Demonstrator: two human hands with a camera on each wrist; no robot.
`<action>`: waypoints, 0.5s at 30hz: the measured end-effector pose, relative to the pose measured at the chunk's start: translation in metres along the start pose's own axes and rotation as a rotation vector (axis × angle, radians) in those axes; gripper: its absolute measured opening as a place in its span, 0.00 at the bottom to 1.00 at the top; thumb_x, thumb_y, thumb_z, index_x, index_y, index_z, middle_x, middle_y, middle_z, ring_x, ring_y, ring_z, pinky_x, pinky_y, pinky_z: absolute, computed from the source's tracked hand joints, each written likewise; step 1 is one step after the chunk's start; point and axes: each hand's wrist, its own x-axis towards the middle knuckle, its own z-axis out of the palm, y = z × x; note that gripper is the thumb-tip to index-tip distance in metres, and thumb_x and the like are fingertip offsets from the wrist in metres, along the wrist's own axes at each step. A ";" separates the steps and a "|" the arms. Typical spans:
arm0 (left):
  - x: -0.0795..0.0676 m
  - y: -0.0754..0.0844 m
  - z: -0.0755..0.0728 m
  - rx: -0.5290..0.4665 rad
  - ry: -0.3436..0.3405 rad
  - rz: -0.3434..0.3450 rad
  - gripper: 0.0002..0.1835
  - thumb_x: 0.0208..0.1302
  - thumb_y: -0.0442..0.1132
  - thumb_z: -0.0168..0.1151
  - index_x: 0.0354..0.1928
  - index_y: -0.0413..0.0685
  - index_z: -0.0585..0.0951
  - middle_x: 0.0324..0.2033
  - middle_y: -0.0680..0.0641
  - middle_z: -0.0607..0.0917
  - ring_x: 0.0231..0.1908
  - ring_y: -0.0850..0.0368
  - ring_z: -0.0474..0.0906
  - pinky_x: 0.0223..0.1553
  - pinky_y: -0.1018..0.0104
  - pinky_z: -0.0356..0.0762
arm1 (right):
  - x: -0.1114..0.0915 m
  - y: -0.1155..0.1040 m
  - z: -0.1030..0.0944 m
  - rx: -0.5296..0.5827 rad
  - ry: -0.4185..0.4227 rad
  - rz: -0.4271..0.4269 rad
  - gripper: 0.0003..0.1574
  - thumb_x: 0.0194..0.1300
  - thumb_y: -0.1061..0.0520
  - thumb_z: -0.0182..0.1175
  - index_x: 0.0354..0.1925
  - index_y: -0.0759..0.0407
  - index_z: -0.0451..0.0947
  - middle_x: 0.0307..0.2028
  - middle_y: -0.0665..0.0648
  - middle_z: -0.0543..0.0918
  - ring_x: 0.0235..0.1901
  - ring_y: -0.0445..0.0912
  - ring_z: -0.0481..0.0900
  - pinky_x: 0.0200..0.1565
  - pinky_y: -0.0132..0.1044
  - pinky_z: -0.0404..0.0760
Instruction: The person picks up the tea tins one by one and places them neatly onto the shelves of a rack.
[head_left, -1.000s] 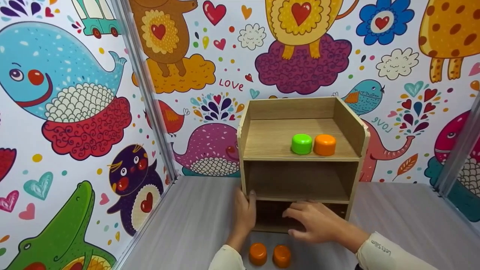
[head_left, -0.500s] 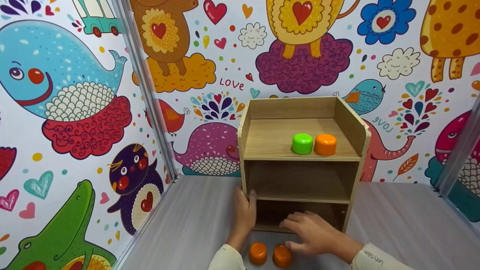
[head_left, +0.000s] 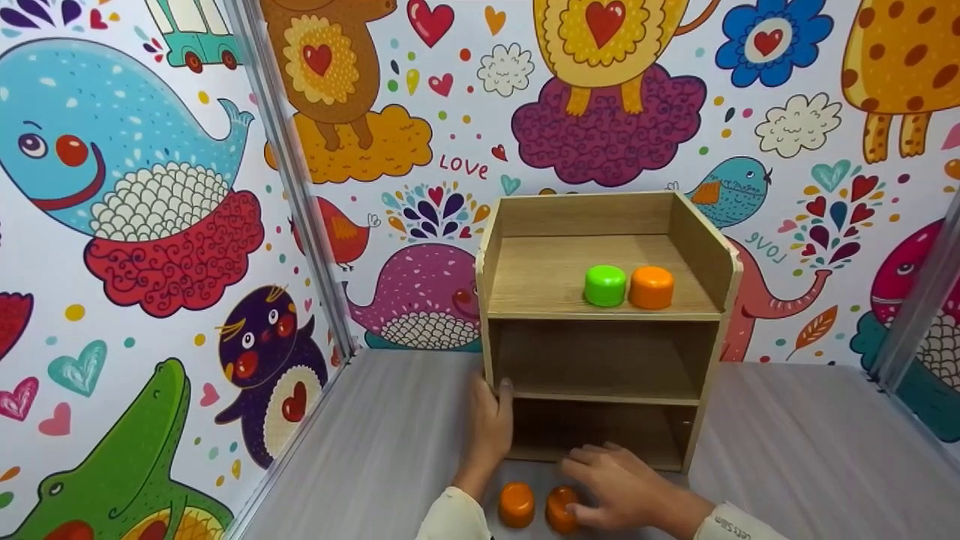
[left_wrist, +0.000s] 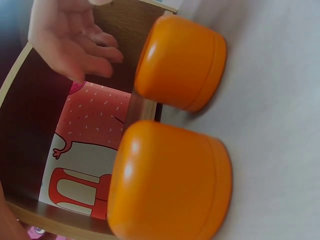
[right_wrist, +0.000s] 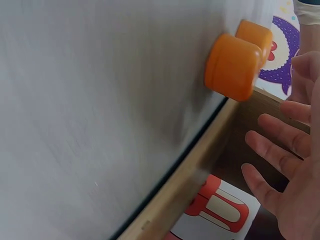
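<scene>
Left hand (head_left: pixel 491 429) grasping the wooden shelf (head_left: pixel 705 281), lower centre; right hand (head_left: pixel 619 484) apparently reaching.
Left to right: left orange cup (head_left: pixel 517 505), then right orange cup (head_left: pixel 556 510), both on tabletop (head_left: pixel 390 420), bottom centre; right hand beside the latter, released, fingers loose, thumb contact unclear. Next move likely calls for closing round that cup, clear of its neighbour.

The grey wood-grain tabletop (head_left: pixel 390 442) bears a wooden shelf unit (head_left: pixel 600 364) and, nearer, a left orange cylinder (head_left: pixel 517 504) and a right orange cylinder (head_left: pixel 558 507). The top shelf (head_left: pixel 536 277) carries a green cylinder (head_left: pixel 605 286), left of a far orange cylinder (head_left: pixel 652 288).
</scene>
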 end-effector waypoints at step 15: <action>0.001 0.002 0.000 -0.007 0.015 0.030 0.15 0.72 0.47 0.46 0.53 0.45 0.66 0.36 0.51 0.70 0.37 0.59 0.67 0.40 0.63 0.65 | -0.008 -0.002 0.023 0.133 -0.059 0.029 0.22 0.62 0.35 0.54 0.51 0.39 0.72 0.37 0.39 0.74 0.29 0.32 0.67 0.27 0.31 0.65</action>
